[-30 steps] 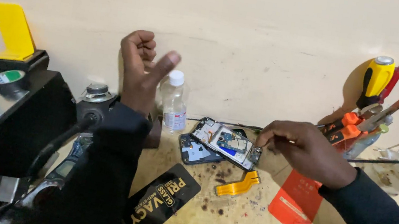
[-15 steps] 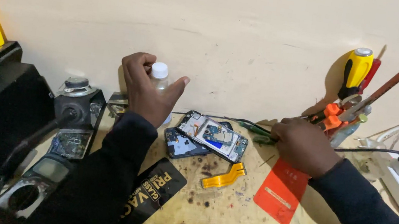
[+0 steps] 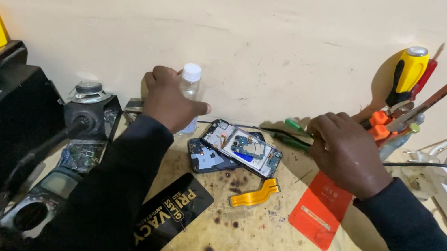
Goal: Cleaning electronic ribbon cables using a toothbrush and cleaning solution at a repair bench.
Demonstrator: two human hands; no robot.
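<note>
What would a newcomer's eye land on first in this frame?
Probably the opened phone with its circuit board bare, mid-bench between the two hands. The left hand grips a small clear bottle by the wall; the right hand rests beside a red card, under a yellow-handled screwdriver.

Plain cream wall (image 3: 282, 40) is taking up the whole back, scuffed and smudged in spots, with soft shadows falling on it from stuff leaning there. Below it a yellowish worktop (image 3: 276, 249) is sitting flush against the wall, looking pretty worn and dotted with dark stains. Light is coming across warm and even, no window showing.
</note>
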